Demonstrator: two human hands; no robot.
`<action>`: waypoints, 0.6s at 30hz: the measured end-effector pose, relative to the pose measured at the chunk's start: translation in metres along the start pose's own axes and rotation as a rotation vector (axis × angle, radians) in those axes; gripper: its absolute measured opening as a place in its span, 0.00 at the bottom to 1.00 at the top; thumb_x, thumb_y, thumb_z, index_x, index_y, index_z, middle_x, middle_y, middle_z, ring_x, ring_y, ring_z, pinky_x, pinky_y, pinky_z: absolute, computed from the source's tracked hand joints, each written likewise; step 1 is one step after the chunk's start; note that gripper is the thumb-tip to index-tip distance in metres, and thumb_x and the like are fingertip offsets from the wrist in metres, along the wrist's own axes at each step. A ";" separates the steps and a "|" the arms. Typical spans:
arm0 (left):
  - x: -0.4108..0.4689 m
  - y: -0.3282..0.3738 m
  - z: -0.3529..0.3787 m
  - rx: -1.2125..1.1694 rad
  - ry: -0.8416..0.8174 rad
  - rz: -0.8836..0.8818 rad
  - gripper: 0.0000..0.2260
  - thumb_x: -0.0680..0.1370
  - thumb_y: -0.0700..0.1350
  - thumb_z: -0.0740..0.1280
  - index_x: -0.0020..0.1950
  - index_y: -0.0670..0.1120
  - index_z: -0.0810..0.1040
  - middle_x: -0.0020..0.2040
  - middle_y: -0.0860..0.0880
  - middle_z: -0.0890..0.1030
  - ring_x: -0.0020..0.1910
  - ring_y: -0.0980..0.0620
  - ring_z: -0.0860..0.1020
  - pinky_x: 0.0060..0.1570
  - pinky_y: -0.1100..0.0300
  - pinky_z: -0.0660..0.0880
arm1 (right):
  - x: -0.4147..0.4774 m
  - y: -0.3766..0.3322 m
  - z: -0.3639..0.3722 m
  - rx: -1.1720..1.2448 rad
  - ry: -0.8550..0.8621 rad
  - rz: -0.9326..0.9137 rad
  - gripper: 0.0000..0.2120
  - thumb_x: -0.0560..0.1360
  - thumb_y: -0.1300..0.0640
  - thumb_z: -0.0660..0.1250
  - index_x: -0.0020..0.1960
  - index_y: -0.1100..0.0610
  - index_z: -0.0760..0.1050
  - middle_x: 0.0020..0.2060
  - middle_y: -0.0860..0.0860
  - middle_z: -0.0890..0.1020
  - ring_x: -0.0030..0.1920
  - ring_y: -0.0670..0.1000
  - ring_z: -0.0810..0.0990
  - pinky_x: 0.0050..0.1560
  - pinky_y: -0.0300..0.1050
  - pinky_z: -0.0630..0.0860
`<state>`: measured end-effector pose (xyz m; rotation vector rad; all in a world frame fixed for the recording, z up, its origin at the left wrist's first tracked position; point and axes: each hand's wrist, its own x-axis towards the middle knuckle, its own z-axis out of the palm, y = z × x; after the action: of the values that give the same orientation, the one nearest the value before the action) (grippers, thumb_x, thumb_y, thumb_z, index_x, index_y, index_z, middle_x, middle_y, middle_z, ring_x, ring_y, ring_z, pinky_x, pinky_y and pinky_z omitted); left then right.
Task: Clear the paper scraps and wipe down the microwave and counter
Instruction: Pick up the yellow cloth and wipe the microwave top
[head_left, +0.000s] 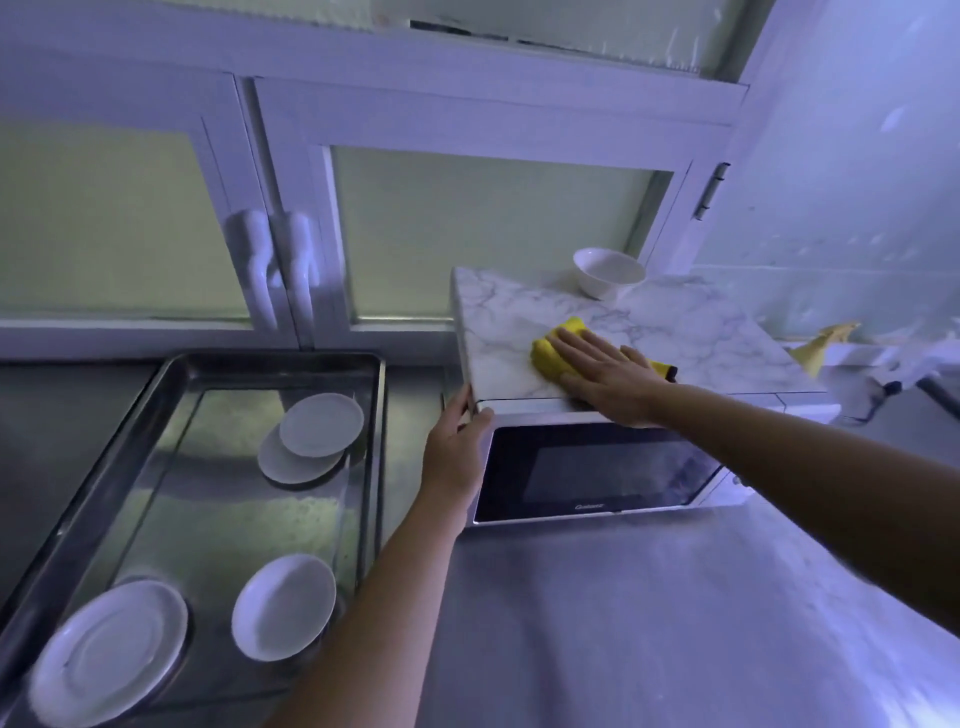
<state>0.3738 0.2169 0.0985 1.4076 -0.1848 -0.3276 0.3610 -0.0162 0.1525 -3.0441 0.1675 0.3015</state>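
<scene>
Step in hand: wiping the microwave (597, 470) top. My right hand (608, 379) presses the yellow cloth (553, 353) with straight fingers; my left hand (457, 452) grips the corner. Next move, I judge: sweep toward the bowl (608, 273).

Kitchen, prob. commercial. Steel counter (649, 623) w/ microwave (597, 470) far right, steel tray (171, 395) of plates (321, 424) left. White cabinets (363, 130) behind.

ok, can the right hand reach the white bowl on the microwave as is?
Probably yes: the right hand lies flat on the yellow cloth atop the microwave; the white bowl stands farther back, only bare top between.
</scene>
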 end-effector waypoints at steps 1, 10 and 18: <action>-0.001 0.002 -0.001 -0.005 -0.002 -0.011 0.19 0.80 0.40 0.63 0.69 0.52 0.76 0.61 0.55 0.82 0.60 0.58 0.78 0.61 0.60 0.73 | 0.000 0.012 -0.004 0.031 0.002 0.082 0.28 0.82 0.36 0.43 0.79 0.38 0.38 0.79 0.36 0.39 0.80 0.44 0.39 0.78 0.60 0.44; 0.001 0.004 -0.002 -0.103 -0.002 -0.109 0.17 0.78 0.41 0.66 0.65 0.55 0.79 0.56 0.61 0.83 0.52 0.68 0.79 0.53 0.55 0.70 | 0.032 -0.072 0.007 0.109 0.078 0.435 0.29 0.82 0.40 0.42 0.80 0.41 0.39 0.80 0.44 0.39 0.80 0.54 0.37 0.73 0.71 0.40; 0.006 -0.004 -0.003 -0.020 0.074 -0.104 0.05 0.73 0.50 0.70 0.48 0.57 0.82 0.47 0.54 0.83 0.53 0.54 0.79 0.62 0.38 0.73 | 0.014 -0.100 0.018 0.028 0.142 -0.282 0.22 0.83 0.40 0.46 0.77 0.32 0.52 0.80 0.38 0.50 0.80 0.46 0.42 0.75 0.62 0.44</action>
<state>0.3797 0.2174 0.0932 1.4099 -0.0476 -0.3613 0.3828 0.0830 0.1386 -3.0059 -0.2454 0.0630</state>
